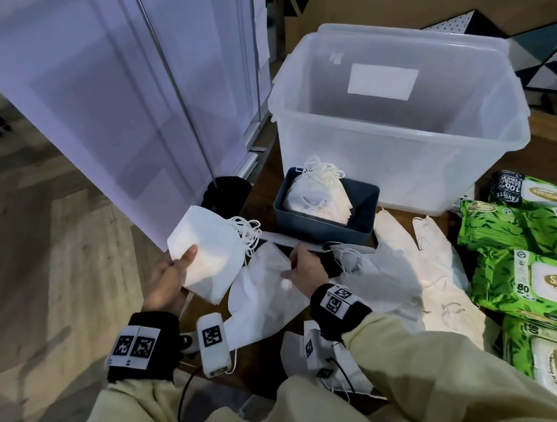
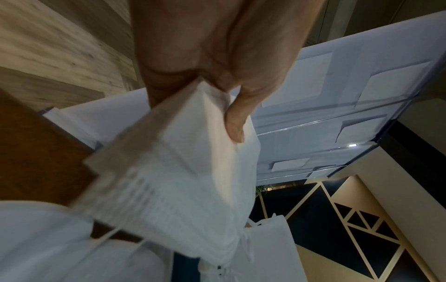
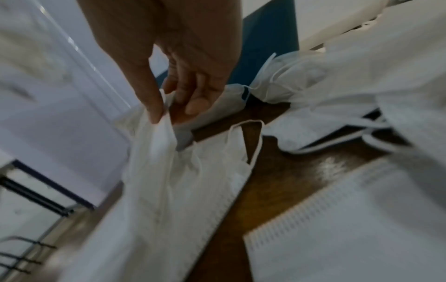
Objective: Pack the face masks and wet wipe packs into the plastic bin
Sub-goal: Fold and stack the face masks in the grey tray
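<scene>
Masks, left to right: your left hand [image 1: 168, 280] grips a stack [image 1: 209, 253] held off the table edge, thumb on top; your right hand [image 1: 305, 265] pinches one loose mask [image 1: 261, 298] lying on the table [image 1: 262, 192]. More masks fill the blue tray [image 1: 323, 229] and lie scattered [image 1: 402, 258] beside it. The clear bin [image 1: 396, 120] behind appears to hold nothing yet. Wipe packs [image 1: 531, 278] lie at far right, untouched. Judgement: packing has barely begun.

Wet wipe packs [image 1: 534, 282]: cut off by right edge, count indeterminate | stack of masks [image 2: 173, 171]: motion-blurred in left wrist view, count indeterminate | right hand [image 1: 305, 267]: fingertips hidden from head view.
</scene>
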`<state>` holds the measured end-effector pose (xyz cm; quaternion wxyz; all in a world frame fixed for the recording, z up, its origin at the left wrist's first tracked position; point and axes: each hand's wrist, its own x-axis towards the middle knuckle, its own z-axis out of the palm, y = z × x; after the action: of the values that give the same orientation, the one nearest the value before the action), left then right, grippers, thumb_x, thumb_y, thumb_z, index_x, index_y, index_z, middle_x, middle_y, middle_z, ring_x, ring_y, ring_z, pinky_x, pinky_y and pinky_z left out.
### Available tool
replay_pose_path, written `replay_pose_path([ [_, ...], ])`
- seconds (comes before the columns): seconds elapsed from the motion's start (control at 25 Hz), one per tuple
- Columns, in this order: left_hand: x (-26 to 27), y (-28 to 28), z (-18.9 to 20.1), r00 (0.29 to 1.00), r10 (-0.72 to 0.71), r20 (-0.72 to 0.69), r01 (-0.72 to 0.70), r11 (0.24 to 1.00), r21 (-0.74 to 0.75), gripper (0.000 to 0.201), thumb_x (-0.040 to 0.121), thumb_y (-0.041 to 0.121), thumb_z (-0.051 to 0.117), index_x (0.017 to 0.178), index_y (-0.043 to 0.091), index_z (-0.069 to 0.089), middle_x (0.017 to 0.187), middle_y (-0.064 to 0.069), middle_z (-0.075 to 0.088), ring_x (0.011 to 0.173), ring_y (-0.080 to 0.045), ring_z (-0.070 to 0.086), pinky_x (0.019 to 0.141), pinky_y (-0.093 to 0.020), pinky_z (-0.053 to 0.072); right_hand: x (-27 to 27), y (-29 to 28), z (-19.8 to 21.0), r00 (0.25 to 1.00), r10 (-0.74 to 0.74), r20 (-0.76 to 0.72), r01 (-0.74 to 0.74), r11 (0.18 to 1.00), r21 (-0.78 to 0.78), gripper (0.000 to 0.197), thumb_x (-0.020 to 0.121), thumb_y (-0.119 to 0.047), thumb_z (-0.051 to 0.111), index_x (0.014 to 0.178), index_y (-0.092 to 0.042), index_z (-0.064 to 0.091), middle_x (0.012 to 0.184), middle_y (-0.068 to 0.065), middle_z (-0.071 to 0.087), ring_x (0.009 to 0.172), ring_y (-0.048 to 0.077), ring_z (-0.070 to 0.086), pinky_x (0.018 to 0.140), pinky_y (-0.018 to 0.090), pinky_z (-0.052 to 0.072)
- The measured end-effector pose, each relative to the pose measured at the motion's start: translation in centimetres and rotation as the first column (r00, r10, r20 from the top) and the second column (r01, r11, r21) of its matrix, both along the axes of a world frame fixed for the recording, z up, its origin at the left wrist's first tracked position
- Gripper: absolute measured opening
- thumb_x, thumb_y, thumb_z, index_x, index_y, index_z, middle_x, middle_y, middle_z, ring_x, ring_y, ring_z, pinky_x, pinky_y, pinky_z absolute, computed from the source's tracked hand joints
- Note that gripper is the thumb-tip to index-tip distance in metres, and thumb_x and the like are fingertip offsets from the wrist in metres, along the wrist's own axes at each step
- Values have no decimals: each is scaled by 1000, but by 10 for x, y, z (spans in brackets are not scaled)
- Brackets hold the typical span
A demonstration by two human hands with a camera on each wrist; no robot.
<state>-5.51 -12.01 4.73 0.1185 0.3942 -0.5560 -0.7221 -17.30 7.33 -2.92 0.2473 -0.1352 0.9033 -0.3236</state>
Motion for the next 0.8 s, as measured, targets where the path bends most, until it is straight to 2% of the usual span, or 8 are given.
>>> replay_pose_path([
  [0.12,-1,5,-6,1000,-8,9,8,1000,22,40,90,17,60,127,4,54,119,-16,62,107,-32,59,91,-43,48,-1,24,29,998,21,-52,-33,974,-226,41,81,-4,64,116,-12,42,77,2,53,68,19,57,70,35,51],
  [0.2,-1,9,-9,999,-34,4,34,999,34,40,89,18,61,126,3,55,117,-16,64,101,-31,61,83,-40,51,1,38,52,986,89,-144,-122,963,-239,28,84,0,59,110,-7,51,69,0,49,54,9,50,56,26,48],
  [0.32,-1,18,-10,997,-70,-14,71,997,22,34,89,15,61,120,4,58,111,-12,66,96,-27,62,77,-34,52,0,58,80,983,139,-120,-156,976,-152,9,88,-5,52,94,-5,60,80,8,61,63,7,55,56,12,48],
  [0.4,-1,25,-10,994,-106,-30,106,994,1,26,88,14,61,114,10,61,102,-5,69,92,-23,64,73,-31,52,0,67,93,966,222,-131,-232,970,-65,12,86,-6,53,94,-12,59,88,8,64,82,17,60,73,26,54],
  [0.48,-2,32,-10,982,-181,-51,179,983,-48,27,85,16,63,112,14,62,93,2,72,87,-17,68,69,-26,53,2,71,107,917,337,-213,-333,941,54,13,85,-6,56,95,-14,58,89,0,56,92,20,58,72,30,48],
  [0.6,-2,39,-8,969,-240,-66,233,968,-98,27,77,23,68,103,16,65,82,5,74,78,-12,69,65,-21,54,7,72,131,696,517,-499,-419,856,302,7,80,-16,68,85,-16,63,93,0,51,98,19,51,56,25,32],
  [0.68,-2,43,-7,959,-279,-55,268,952,-149,35,73,32,76,102,15,68,88,-1,74,85,-20,69,70,-28,54,6,70,143,554,587,-591,-550,790,271,12,72,-19,75,75,-15,65,95,3,57,97,21,53,62,23,36],
  [0.8,-6,53,-2,930,-365,-30,353,915,-194,22,81,24,70,100,13,66,88,-3,71,83,-19,68,64,-19,54,5,52,153,646,668,-370,-696,714,76,10,83,-27,65,86,-18,65,90,-2,62,87,8,51,70,30,42],
])
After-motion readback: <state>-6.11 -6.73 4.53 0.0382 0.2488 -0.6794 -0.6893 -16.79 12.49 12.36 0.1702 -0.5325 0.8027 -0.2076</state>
